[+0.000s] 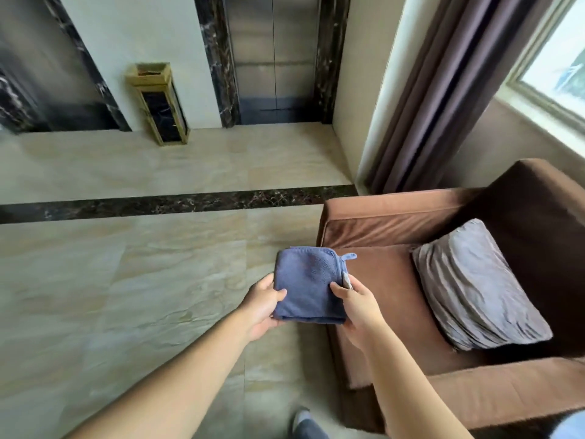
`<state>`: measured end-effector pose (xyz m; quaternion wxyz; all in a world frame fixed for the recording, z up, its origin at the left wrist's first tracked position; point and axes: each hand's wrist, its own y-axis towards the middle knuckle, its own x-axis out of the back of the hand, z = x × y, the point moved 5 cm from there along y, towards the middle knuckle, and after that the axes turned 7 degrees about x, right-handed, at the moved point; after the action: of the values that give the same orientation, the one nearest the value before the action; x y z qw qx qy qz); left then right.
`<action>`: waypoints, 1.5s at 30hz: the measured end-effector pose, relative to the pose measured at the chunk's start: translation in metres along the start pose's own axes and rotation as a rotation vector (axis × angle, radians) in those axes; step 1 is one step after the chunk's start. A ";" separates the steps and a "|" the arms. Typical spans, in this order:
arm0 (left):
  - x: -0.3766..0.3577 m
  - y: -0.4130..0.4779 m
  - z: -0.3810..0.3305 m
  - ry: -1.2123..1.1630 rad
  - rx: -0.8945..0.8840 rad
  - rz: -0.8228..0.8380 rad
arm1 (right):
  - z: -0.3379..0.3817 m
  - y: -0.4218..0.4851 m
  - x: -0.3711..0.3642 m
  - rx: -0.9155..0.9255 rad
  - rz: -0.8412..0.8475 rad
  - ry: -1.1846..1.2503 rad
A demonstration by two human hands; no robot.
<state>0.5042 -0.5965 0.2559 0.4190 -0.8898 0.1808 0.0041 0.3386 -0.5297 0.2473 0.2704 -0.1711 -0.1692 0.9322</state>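
Blue cloth (pixel 305 283), folded square, held in the air between tiled floor (pixel 126 280) and the front corner of the brown armchair (pixel 395 217). Left hand (pixel 264 307) grips its left edge, thumb on top and fingers curled underneath; right hand (pixel 357 312) pinches the right edge beside a white tag (pixel 347 282), with the hanging loop (pixel 348 256) sticking out at the far right corner. Surroundings: gold bin (pixel 160 103) against the far wall, lift doors (pixel 273 58) right of it, grey cushion (pixel 474 286) propped on the armchair seat, curtain (pixel 443 90) behind.
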 end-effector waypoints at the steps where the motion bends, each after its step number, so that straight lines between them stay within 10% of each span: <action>1: 0.006 0.010 -0.013 -0.013 0.003 0.002 | 0.002 0.014 -0.010 -0.001 -0.006 0.005; 32: -0.066 0.606 -0.580 0.436 0.102 0.244 | 0.233 0.696 -0.137 -0.103 -0.400 0.117; 45: -0.211 0.885 -0.694 0.560 0.428 0.278 | 0.285 0.991 -0.045 -0.276 -0.629 0.067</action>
<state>-0.0805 -1.5646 0.0811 0.5253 -0.7158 0.4040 -0.2203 -0.1846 -1.4080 0.1048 0.5243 -0.1760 -0.3294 0.7653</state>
